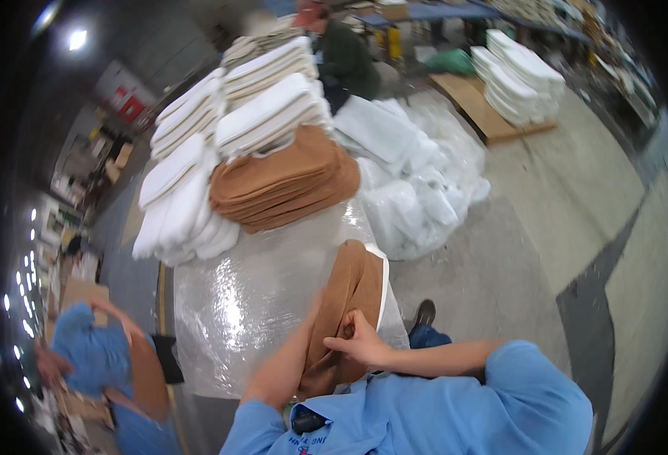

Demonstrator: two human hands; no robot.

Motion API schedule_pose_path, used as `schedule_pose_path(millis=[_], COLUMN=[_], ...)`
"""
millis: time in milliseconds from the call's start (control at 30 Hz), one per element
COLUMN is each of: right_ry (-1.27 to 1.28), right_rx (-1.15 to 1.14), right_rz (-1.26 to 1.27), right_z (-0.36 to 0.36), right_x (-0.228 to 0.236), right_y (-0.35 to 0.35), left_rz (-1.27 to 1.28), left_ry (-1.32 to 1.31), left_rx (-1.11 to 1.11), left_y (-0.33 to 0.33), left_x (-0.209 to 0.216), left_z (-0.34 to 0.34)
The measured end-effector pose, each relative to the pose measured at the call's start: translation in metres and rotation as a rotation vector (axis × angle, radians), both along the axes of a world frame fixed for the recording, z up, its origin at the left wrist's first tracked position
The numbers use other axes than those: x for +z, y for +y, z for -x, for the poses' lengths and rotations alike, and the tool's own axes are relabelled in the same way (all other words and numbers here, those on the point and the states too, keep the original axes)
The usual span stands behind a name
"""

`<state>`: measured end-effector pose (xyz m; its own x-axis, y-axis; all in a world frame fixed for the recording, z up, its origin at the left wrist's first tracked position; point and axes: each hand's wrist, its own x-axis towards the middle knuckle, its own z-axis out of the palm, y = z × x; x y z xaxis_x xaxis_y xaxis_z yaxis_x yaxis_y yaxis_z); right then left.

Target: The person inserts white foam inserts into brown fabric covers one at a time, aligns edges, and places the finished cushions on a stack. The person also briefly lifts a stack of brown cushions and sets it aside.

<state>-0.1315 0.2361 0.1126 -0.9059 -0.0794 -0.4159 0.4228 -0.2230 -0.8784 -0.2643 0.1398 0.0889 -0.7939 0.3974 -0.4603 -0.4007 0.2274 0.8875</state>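
Note:
A folded piece of brown fabric [353,277] stands tilted in front of my body, over the near edge of the plastic-covered table. A white layer [384,292] shows along its right side. My right hand [360,341] is at the front of the fabric, with thumb and fingers curled closed on a fold. My left hand [316,309] reaches along the left side of the same piece; it is blurred, and its fingers are hidden by the cloth.
A stack of brown pieces [284,186] lies ahead on the plastic-wrapped table [227,303]. White stacks [269,114] rise behind it. Clear bags of white pieces [417,182] sit right. White piles stand on cardboard [463,114]. Co-workers are at left [95,349] and beyond the stacks [345,57].

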Motion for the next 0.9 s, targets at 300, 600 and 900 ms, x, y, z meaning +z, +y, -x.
schedule_pose_path(millis=[300,600,900], right_ry=[-0.284,-0.401,-0.516], right_rx=[-0.498,-0.306,-0.718], right_rz=[0.262,0.566,0.839], right_z=[0.033,0.065,0.090], right_x=[-0.110,-0.138,-0.085], right_y=[0.126,0.134,0.149], left_rz=[-0.081,-0.148,-0.255], left_ry=[-0.241,-0.216,-0.664], left_rx=[-0.080,0.036,0.127], left_y=[0.022,0.022,0.037], left_x=[-0.020,-0.036,-0.051], left_z=[0.003,0.021,0.028])
